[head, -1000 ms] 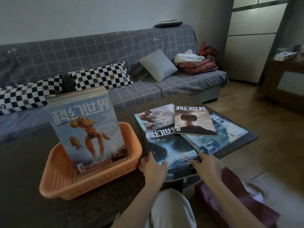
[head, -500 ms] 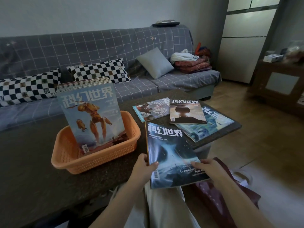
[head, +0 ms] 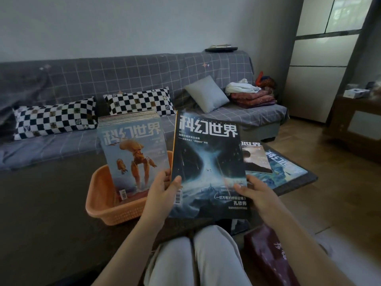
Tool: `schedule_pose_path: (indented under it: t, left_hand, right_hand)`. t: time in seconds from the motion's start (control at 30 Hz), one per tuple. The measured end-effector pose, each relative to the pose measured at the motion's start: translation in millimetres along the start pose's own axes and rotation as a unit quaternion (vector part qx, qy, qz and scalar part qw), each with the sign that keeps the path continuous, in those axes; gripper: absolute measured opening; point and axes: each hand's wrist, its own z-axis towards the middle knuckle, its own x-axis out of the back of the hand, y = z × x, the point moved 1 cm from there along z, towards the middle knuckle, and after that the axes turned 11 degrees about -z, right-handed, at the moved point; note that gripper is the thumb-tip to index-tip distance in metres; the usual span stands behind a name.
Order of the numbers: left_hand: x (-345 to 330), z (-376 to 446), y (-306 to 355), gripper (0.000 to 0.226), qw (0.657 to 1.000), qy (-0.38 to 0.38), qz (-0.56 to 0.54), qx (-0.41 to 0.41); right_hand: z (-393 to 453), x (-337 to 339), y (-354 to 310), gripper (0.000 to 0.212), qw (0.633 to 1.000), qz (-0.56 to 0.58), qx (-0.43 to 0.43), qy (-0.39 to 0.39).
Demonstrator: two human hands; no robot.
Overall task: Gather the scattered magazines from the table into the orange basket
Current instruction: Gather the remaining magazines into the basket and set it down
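Behind our dark table [head: 51,195], the orange basket [head: 103,205] holds upright magazines [head: 134,153]. Our left hand [head: 162,188] and right hand [head: 255,195] pinch a dark magazine [head: 208,168], lifted upright beside the basket; two magazines [head: 276,168] lie rightward.

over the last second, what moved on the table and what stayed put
The dark blue magazine, flat on the table a second ago, was lifted upright by the left hand and right hand, which grip its lower edges beside the orange basket. The upright stack in the basket and the other magazines lie as before.
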Motion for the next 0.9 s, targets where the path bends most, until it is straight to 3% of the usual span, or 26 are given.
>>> schedule_pose_path:
  t: [0.3,0.57,0.77,0.9]
  left_hand:
    - [74.6,34.4,20.1,0.014,0.995,0.072,-0.072,-0.005]
    - [141.1,64.3,10.4,0.014,0.970,0.164,0.182,-0.011]
    - [156.0,75.7,-10.2,0.015,0.935,0.185,0.301,0.026]
    - [157.2,80.0,-23.3,0.014,0.905,0.147,0.394,0.071]
  right_hand:
    - [74.7,-73.7,-41.1,0.027,0.996,-0.054,0.063,-0.032]
    - [134.7,-141.8,-40.9,0.020,0.979,-0.174,0.087,-0.051]
    - [161.0,-170.7,-19.0,0.046,0.923,-0.356,0.145,0.015]
    - [165.6,-175.3,-5.1,0.042,0.877,-0.444,0.179,0.045]
